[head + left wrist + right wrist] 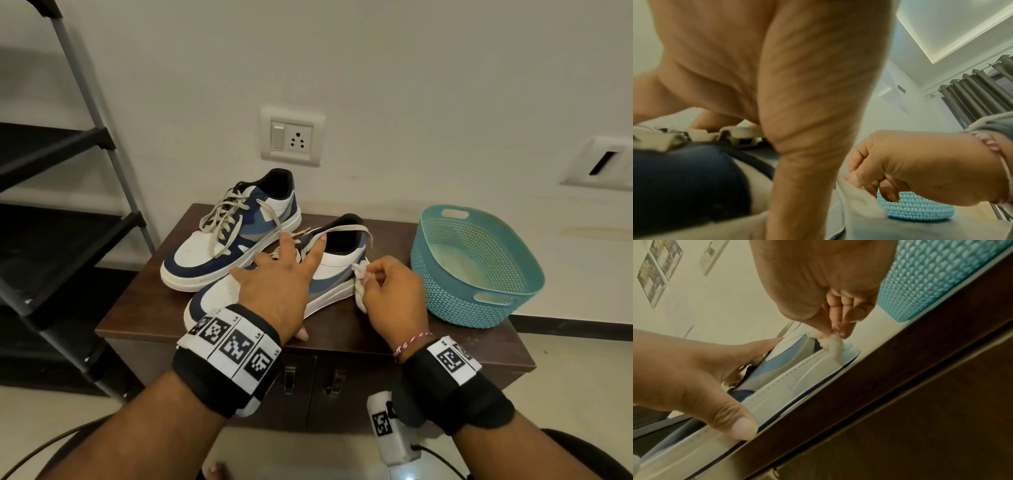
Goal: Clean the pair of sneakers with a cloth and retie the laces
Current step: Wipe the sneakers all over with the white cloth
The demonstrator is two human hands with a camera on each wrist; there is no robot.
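Observation:
Two white, navy and blue sneakers lie on a dark brown cabinet [376, 335]. The far sneaker [233, 236] has loose, untied beige laces [222, 219]. My left hand [284, 270] rests spread on top of the near sneaker [332, 274], fingers straight, thumb down against its sole [744, 426]. One loose lace [346, 229] drapes over that shoe's collar. My right hand [390, 291] pinches a small white cloth [359, 291] against the shoe's heel side; the right wrist view shows the cloth [835, 347] on the white midsole [789, 382].
A teal perforated basket [476, 267] stands on the cabinet just right of my right hand. A dark metal rack [68, 205] stands to the left. The wall with a socket plate [291, 137] is right behind the shoes. The cabinet's front edge lies under my wrists.

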